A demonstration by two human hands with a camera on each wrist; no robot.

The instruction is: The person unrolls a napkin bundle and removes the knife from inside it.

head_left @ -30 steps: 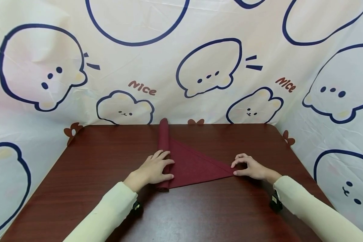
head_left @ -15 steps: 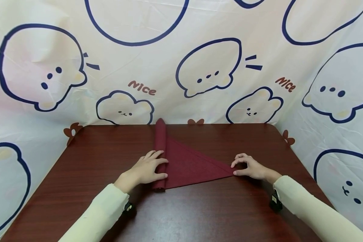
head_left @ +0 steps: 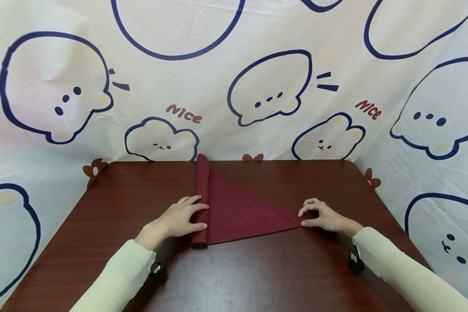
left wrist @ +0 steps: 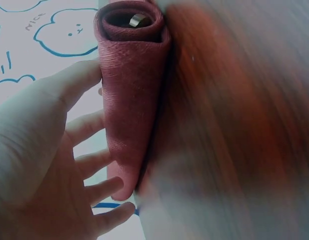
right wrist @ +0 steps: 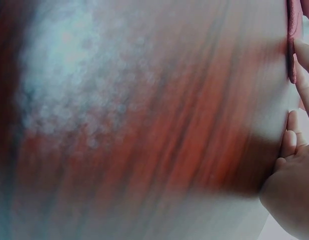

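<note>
A dark red cloth lies on the table, its left part wound into a long roll and the rest flat, tapering to a point at the right. My left hand rests on the near half of the roll. In the left wrist view its fingers are spread and fairly straight against the roll. Something small and shiny shows inside the roll's end. My right hand holds the cloth's right tip between thumb and index finger; the right wrist view catches only the edge of this.
The brown wooden table reaches back to a pale curtain printed with cartoon outlines. The roll's far end lies at the table's back edge. Dark wrist cameras sit below the sleeves.
My left hand and the roll have shifted left, and the flat part of the cloth has widened as the roll unwinds. My right hand stays on the tip.
</note>
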